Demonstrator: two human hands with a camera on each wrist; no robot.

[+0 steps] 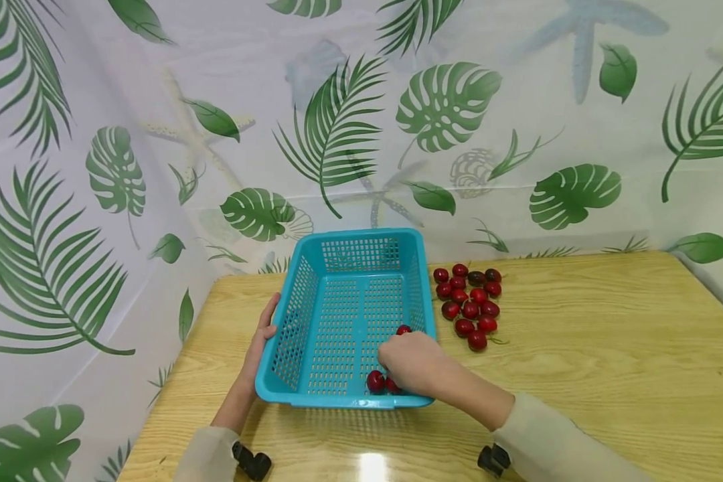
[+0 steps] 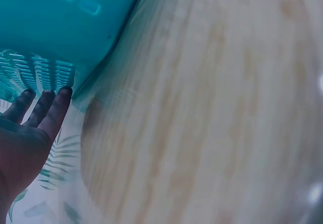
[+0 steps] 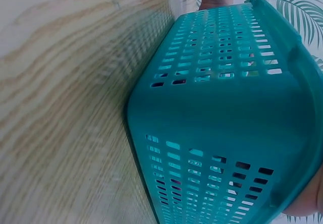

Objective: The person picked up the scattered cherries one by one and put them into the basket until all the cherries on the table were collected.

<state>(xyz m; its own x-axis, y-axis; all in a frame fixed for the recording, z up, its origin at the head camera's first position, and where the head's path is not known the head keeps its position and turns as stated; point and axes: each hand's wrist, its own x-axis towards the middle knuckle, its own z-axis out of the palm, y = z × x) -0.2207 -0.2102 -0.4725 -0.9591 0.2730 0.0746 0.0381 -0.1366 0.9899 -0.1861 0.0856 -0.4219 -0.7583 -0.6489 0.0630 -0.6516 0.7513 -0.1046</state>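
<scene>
A blue plastic basket (image 1: 361, 402) with perforated sides stands on the table, tilted slightly in the head view. My left hand (image 1: 258, 345) rests against its left side; in the left wrist view the fingers (image 2: 53, 113) lie straight against the basket wall (image 2: 50, 27). My right hand (image 1: 416, 361) reaches over the right side into the basket, back of the hand up. Its fingertips are hidden, so whether it holds anything does not show. Red cherries lie around it inside: one cherry (image 1: 376, 381) near the front wall, another beside it, and a cherry (image 1: 404, 329) just beyond the knuckles.
To the right of the basket, a loose group of dark red cherries (image 1: 470, 309) lies on the wooden table (image 1: 578, 348). Behind the table hangs a leaf-printed cloth (image 1: 361, 134), which also covers the left side. The right wrist view shows mostly the basket's outer wall (image 3: 217, 103).
</scene>
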